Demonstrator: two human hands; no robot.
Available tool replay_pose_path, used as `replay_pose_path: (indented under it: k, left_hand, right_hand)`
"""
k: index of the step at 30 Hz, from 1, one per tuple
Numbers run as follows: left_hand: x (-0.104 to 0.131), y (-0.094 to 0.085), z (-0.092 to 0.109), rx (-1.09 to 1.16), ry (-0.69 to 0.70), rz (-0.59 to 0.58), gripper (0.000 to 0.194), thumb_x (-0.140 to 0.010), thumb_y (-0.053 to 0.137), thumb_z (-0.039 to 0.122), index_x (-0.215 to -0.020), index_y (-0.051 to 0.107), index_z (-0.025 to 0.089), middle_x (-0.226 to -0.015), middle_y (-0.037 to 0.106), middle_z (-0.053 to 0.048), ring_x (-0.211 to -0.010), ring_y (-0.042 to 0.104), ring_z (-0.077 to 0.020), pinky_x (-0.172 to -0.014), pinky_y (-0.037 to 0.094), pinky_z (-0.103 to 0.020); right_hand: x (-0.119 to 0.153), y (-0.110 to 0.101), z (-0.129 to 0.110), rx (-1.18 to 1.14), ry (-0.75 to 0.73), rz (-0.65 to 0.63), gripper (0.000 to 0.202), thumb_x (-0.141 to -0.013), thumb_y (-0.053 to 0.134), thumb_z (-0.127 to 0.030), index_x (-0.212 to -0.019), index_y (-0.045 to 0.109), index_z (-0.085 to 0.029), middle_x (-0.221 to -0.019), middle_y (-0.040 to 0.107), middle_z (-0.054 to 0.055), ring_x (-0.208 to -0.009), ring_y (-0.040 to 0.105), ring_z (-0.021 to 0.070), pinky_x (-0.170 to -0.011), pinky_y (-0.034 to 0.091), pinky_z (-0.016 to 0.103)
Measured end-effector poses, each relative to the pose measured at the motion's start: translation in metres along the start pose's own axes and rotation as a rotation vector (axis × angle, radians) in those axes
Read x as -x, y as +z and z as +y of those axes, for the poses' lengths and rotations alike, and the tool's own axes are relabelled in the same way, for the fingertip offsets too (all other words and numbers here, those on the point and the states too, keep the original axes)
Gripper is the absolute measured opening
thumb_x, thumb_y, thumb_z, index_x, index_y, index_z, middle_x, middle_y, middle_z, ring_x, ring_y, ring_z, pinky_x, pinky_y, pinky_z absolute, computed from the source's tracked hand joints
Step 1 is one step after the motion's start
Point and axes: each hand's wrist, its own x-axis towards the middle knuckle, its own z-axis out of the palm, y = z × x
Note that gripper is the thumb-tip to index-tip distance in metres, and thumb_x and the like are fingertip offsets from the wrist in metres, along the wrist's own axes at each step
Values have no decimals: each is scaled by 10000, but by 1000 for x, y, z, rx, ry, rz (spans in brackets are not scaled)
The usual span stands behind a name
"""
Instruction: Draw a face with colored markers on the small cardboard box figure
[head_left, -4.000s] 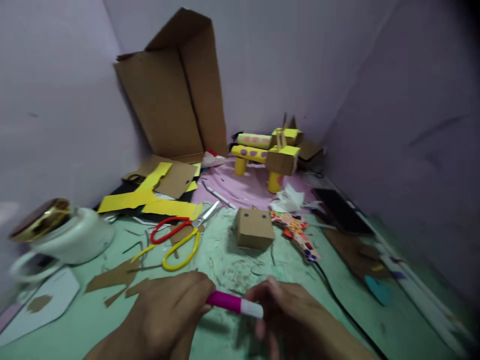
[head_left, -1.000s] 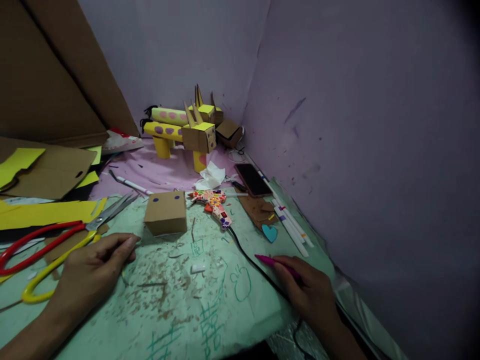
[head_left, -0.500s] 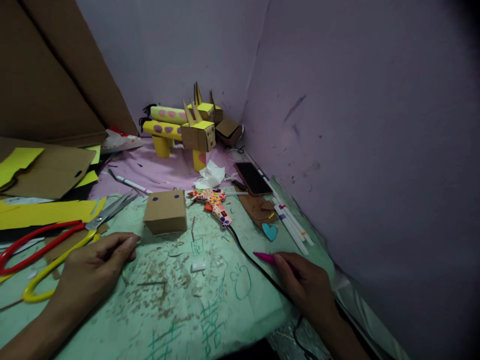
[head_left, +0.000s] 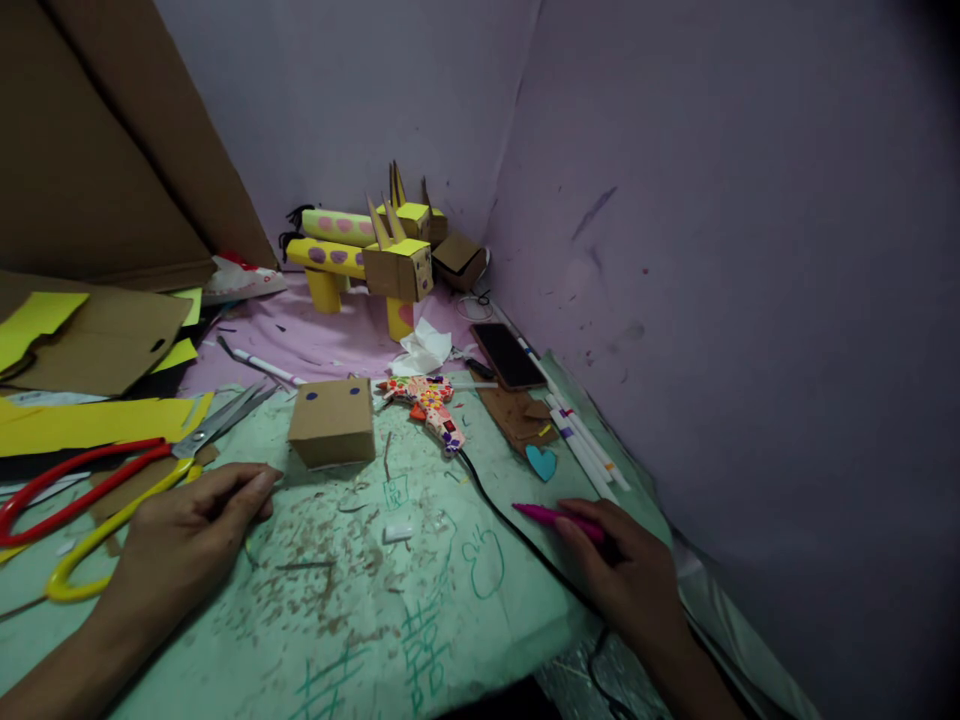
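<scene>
With our right hand (head_left: 619, 565) we pinch a magenta marker (head_left: 559, 518) between thumb and fingers, its tip pointing left, near the black cord (head_left: 525, 545). Whether the marker meets the counter (head_left: 517, 630) we cannot tell. Our left hand (head_left: 199, 525) lies low with its fingers curled and the thumb pressed to the forefinger; we cannot make out anything between them. It covers part of the yellow handle of the scissors (head_left: 187, 448), whose other handle is red and whose blades point away from us.

Between our 2 hands and farther off, a small cardboard box (head_left: 332, 430) sits on the counter, with 2 dark blue dots on its upper face. Just right of it we see a flower-patterned glue gun (head_left: 431, 405), nozzle toward the box, with the cord running from its grip past our right hand. Nearer to us lie a small white piece (head_left: 397, 534), brown scraps and green pen drawings.

Beyond our right hand are a teal heart (head_left: 541, 461), white sticks (head_left: 589, 450) and a phone (head_left: 508, 355). At the back, 2 yellow spotted animal figures (head_left: 397, 272) with pointed horns stand near the wall, behind a crumpled tissue (head_left: 421, 348).
</scene>
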Motion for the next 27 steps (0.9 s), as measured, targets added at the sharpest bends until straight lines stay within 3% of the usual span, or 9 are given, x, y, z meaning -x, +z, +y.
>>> replay_pose_path:
  k: [6,12,19,27]
  left_hand:
    - [2,-3,8,-18,-35,4,477,-517,525,641,-678,723,238,-607,748,-14,-592,686,-213,-525,482,-257]
    - [3,-2,3,21,-20,14,453,-516,543,636,-657,721,244,-592,742,-13,-590,692,-216,-523,489,-257]
    - [3,-2,1,22,20,16,441,-544,555,628,-673,730,244,-600,749,-9,-575,689,-210,-507,484,-248]
    - [3,-3,6,-6,7,3,468,-555,538,632,-695,729,228,-578,735,-16,-578,684,-219,-522,476,-259]
  right_hand:
    - [0,-2,-2,-39,-46,-67,158,-910,640,-360,-909,766,-264,-753,707,-3,-666,653,162,-619,515,263]
    - [-2,-2,-3,-42,-70,-76,135,-915,636,-324,-954,761,-292,-770,709,-18,-680,657,150,-629,510,251]
    - [-3,-4,-7,-35,-108,-57,140,-895,641,-326,-892,758,-250,-707,703,-5,-610,652,155,-567,520,249]
    - [-4,-6,-7,-17,-137,-99,157,-908,619,-294,-951,759,-236,-789,751,16,-681,706,171,-623,563,264]
